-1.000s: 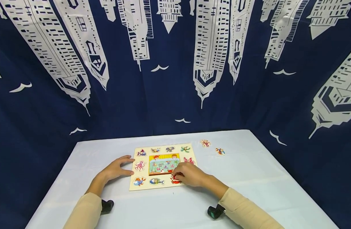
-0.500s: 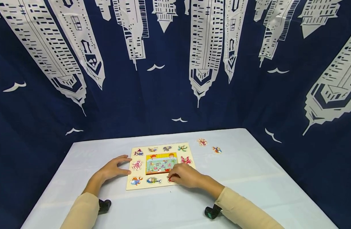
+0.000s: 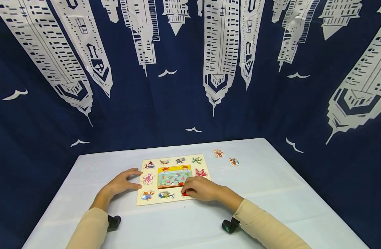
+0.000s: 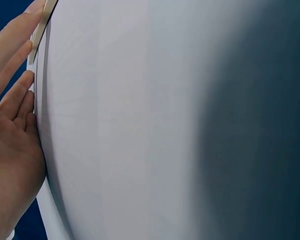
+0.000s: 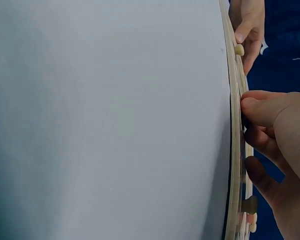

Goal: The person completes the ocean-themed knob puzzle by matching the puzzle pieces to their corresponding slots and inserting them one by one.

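Observation:
A cream wooden peg puzzle board (image 3: 178, 197) lies flat on the table, a printed fish-tank picture (image 3: 173, 178) at its centre and sea-animal pieces around it. Along the board's left edge rest the fingers and thumb of my left hand (image 3: 123, 181), spread apart. My right hand (image 3: 202, 188) pinches the red crab piece (image 3: 184, 194) at the lower right corner; the hand covers most of it. In the right wrist view, thumb and forefinger meet low over the board, and whatever is between them is hidden. Other knobs (image 5: 250, 205) stick up from the board there.
Two loose pieces, a reddish octopus (image 3: 218, 153) and a blue and orange fish (image 3: 234, 161), lie beyond the board's right side on the white tablecloth (image 3: 258, 193). A dark blue patterned curtain (image 3: 178, 103) hangs behind the table.
My right hand stays at the crab piece, its fingers shifting only slightly over it. The left hand keeps its place at the board. The whole head view drifts a little leftward.

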`<control>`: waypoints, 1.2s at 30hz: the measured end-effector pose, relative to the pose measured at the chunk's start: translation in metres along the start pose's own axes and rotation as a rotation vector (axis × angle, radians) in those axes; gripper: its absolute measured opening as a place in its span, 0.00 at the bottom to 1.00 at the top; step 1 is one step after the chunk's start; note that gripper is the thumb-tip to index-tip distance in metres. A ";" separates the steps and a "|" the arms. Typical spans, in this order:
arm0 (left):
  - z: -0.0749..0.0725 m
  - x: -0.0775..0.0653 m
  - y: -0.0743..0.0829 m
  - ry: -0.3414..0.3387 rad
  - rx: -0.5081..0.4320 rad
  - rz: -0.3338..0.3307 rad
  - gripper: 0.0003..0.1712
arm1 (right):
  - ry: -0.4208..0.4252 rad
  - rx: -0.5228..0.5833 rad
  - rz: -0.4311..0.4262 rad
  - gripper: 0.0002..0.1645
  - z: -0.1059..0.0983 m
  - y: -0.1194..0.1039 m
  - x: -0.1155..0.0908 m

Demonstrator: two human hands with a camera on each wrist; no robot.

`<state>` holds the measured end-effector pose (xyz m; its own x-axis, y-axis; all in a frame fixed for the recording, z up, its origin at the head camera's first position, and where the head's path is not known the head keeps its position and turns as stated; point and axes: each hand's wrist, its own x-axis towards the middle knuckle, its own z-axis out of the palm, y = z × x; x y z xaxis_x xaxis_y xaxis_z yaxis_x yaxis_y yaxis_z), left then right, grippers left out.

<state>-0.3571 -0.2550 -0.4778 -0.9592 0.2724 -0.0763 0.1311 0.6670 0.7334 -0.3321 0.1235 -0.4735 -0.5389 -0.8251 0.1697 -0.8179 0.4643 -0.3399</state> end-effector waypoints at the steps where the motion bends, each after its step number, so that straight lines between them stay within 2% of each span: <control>1: 0.000 0.000 0.000 0.002 -0.001 -0.003 0.44 | -0.004 0.003 -0.002 0.11 -0.001 0.000 0.001; 5: -0.001 0.000 0.000 0.002 -0.004 -0.009 0.45 | -0.023 0.023 0.012 0.10 -0.006 0.002 0.002; 10: 0.000 0.002 -0.002 0.003 -0.008 -0.011 0.45 | -0.008 0.042 0.083 0.10 -0.026 0.009 0.000; 20: -0.001 -0.002 0.001 0.011 -0.015 -0.017 0.44 | 0.233 -0.067 0.177 0.10 -0.069 0.056 -0.027; 25: 0.003 -0.005 -0.004 0.007 -0.018 -0.043 0.45 | 0.325 -0.095 0.310 0.09 -0.077 0.083 -0.051; 29: 0.004 -0.004 -0.006 0.019 -0.019 -0.033 0.46 | 0.387 -0.092 0.432 0.09 -0.081 0.103 -0.069; 36: 0.000 0.002 -0.006 0.036 0.004 -0.033 0.45 | 0.392 -0.043 0.616 0.12 -0.087 0.129 -0.086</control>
<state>-0.3597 -0.2581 -0.4823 -0.9714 0.2250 -0.0760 0.1000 0.6778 0.7284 -0.4087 0.2828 -0.4514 -0.9296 -0.2384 0.2810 -0.3462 0.8259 -0.4449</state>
